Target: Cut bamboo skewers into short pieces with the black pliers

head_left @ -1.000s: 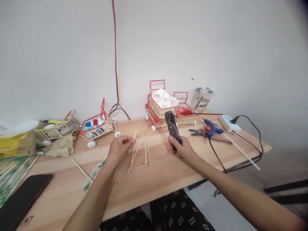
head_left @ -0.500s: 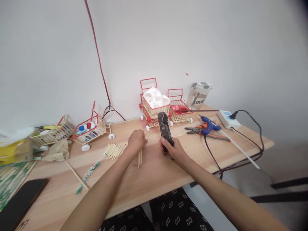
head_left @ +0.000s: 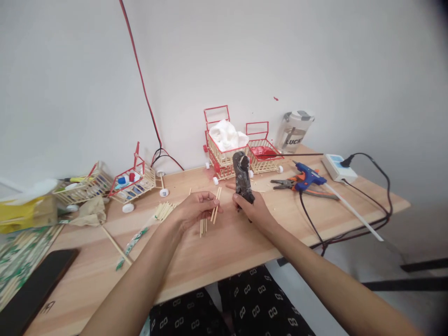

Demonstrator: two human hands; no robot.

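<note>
My left hand (head_left: 201, 206) pinches a couple of thin wooden sticks (head_left: 216, 205) between thumb and fingers, tilted upright above the table. Just below it, several short sticks (head_left: 203, 227) lie side by side on the wood. My right hand (head_left: 257, 212) is wrapped round the handle of a dark, worn, plier-like hand tool (head_left: 242, 179), held with its rounded head up; its exact kind is unclear. A small gap separates the sticks from the tool. Left of my left hand lies a row of cut sticks (head_left: 164, 211), partly hidden by my wrist.
Small stick-built carts stand along the wall, one with white cloth (head_left: 227, 135). To the right are a blue glue gun (head_left: 308, 177), orange-handled pliers (head_left: 280, 184) and a power strip (head_left: 339, 168) with cables. A phone (head_left: 38, 284) and packaged sticks (head_left: 26, 254) lie at left.
My left hand has risen slightly from the table sticks and now holds a couple of them up toward the tool. The right hand keeps its grip. The view has shifted a little.
</note>
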